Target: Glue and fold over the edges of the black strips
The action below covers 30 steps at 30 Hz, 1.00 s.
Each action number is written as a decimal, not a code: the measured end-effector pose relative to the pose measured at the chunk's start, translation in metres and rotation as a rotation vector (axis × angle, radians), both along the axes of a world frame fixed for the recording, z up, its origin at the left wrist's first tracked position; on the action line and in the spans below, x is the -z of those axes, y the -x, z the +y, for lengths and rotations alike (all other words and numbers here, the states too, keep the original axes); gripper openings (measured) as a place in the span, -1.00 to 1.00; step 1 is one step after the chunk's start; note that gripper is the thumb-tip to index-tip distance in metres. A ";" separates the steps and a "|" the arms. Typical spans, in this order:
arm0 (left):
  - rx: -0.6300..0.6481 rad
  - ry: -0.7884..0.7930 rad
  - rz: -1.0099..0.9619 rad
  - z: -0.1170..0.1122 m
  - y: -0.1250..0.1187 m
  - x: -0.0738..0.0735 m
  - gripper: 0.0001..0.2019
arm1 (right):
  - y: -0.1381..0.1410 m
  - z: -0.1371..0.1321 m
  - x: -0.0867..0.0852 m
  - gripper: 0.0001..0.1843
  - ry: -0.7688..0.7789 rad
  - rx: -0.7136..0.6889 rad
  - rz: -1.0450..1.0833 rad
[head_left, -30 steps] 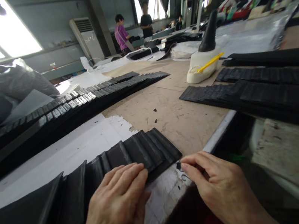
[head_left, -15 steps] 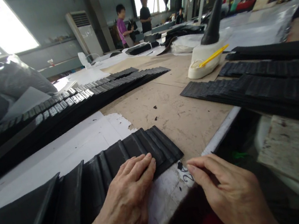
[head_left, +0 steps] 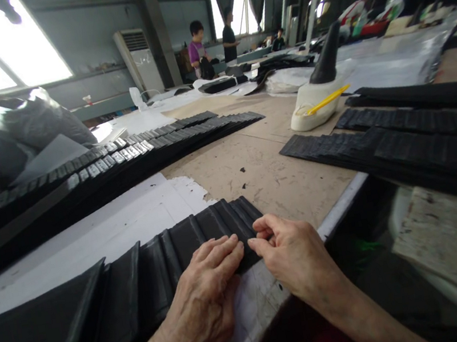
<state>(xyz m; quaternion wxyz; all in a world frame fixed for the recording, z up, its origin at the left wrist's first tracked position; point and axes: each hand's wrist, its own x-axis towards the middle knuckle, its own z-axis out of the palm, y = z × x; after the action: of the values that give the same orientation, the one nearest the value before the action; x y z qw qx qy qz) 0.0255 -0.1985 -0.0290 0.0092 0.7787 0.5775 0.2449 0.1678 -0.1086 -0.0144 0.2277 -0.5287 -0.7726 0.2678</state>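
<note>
A row of overlapping black fabric pieces lies fanned along the near edge of the worktable. My left hand rests flat on the right part of that row, fingers stretched out and close together. My right hand sits over the row's right end, its thumb and fingers curled and pinched on the end black piece. The two hands nearly touch.
A long fanned row of black pieces runs across the table's left and middle. More black pieces lie at the right. A white glue bottle with a black cone and yellow stick stands beyond. Grey plastic bags sit far left. Two people stand far back.
My right hand has moved left and forward from the table's edge onto the right end of the near row and pinched it. My left hand has slid slightly right.
</note>
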 end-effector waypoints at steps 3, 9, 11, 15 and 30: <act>-0.016 0.040 -0.013 0.000 -0.001 -0.004 -0.60 | 0.006 0.000 -0.003 -0.82 0.031 0.027 -0.054; -0.060 0.156 -0.070 0.001 -0.002 -0.010 -0.57 | 0.006 0.000 0.006 -0.91 0.058 -0.009 0.033; -0.072 0.193 -0.126 0.001 -0.002 -0.010 -0.58 | 0.005 -0.002 0.011 -0.91 0.025 -0.013 0.059; -0.081 0.278 -0.256 0.000 -0.002 -0.019 -0.65 | 0.004 -0.005 0.022 -0.90 -0.055 -0.019 0.097; -0.226 0.329 -0.510 0.105 0.057 -0.051 -0.77 | 0.005 -0.005 0.052 -0.82 -0.632 -0.109 0.438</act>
<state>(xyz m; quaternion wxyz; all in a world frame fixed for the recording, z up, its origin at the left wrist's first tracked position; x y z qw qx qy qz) -0.0314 -0.0935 0.0219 0.2520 0.6113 0.6713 0.3349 0.1626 -0.1137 -0.0660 0.5243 -0.3210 -0.7771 0.1345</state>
